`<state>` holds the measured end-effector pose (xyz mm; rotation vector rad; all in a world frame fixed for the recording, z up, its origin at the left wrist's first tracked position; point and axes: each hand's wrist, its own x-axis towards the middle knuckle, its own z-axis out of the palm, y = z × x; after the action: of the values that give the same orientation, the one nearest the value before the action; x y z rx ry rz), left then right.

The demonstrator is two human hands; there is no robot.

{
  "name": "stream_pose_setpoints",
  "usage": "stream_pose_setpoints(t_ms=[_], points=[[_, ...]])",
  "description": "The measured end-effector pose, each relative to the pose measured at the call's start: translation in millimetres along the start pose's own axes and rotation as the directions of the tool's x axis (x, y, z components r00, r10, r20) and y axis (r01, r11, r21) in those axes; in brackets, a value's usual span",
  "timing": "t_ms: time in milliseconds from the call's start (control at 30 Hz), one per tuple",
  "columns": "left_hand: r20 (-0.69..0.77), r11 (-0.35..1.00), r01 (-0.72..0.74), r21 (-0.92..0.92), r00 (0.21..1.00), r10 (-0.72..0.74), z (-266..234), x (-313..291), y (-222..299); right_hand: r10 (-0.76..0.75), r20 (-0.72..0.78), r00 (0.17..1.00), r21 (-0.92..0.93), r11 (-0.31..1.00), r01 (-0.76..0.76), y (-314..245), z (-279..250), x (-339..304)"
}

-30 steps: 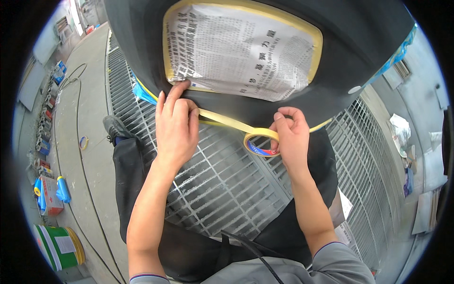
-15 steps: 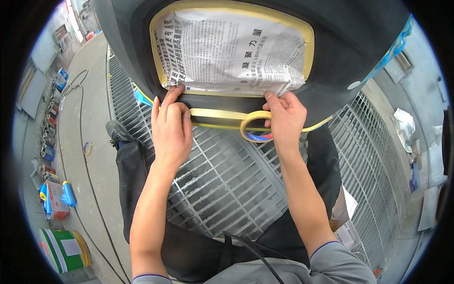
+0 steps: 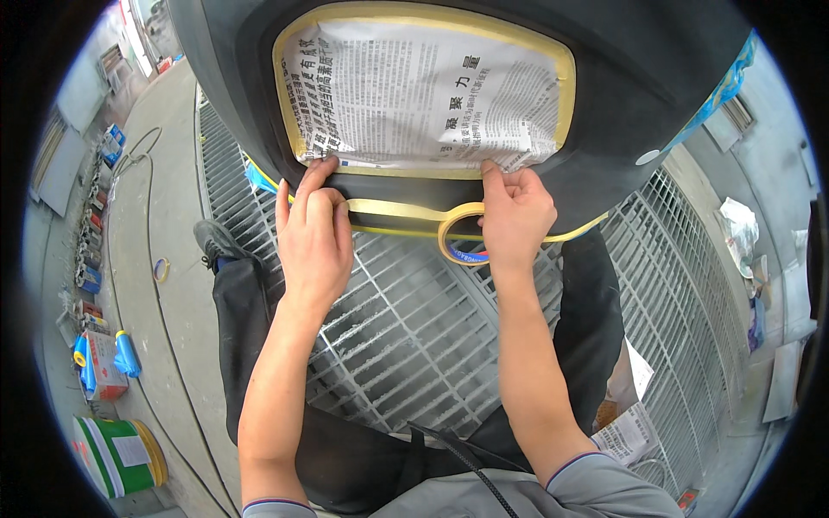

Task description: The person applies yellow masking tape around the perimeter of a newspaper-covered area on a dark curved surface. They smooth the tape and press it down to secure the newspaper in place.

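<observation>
In front of me is a dark, curved vehicle panel (image 3: 622, 95). Newspaper (image 3: 406, 95) covers its recessed opening, edged with pale yellow masking tape. My left hand (image 3: 315, 242) rests at the paper's lower left corner, one fingertip on the edge; its bent fingers pinch the free end of a tape strip. That strip (image 3: 393, 208) runs right, below the paper, to a roll of masking tape (image 3: 445, 243). Closed around the roll's right side is my right hand (image 3: 521, 216), its thumb tip against the paper's lower edge. The fingers behind the roll are partly hidden.
Metal floor grating (image 3: 414, 337) lies under the panel and between my legs. On the left stand a green bucket (image 3: 121, 456), a box (image 3: 104, 367) with blue rolls, and a hose (image 3: 147, 147) along the floor. Newspaper scraps (image 3: 629, 432) lie near my right elbow.
My right hand has shifted slightly left with the tape roll, and the strip now sags a little. My left hand has hardly moved.
</observation>
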<state>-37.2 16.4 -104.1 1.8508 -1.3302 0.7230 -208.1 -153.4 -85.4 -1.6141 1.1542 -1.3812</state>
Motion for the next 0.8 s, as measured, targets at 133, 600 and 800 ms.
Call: stream_pose_setpoints(t_ms=[133,600,800], points=[[-0.003,1.0,-0.007,0.0,1.0,0.007,-0.5,-0.4,-0.9,-0.159,-0.117,0.98,-0.136,0.98,0.143,1.8,7.6,-8.9],[-0.017,0.999,-0.017,0.034,1.0,0.018,-0.7,1.3,4.1,-0.56,-0.009,0.828,-0.221,0.809,0.545,12.9,-4.1,-5.9],[-0.078,0.992,-0.008,0.122,0.997,0.017,-0.8,1.5,11.7,-0.417,0.422,0.805,-0.386,0.721,0.576,-12.1,-44.7,-4.9]])
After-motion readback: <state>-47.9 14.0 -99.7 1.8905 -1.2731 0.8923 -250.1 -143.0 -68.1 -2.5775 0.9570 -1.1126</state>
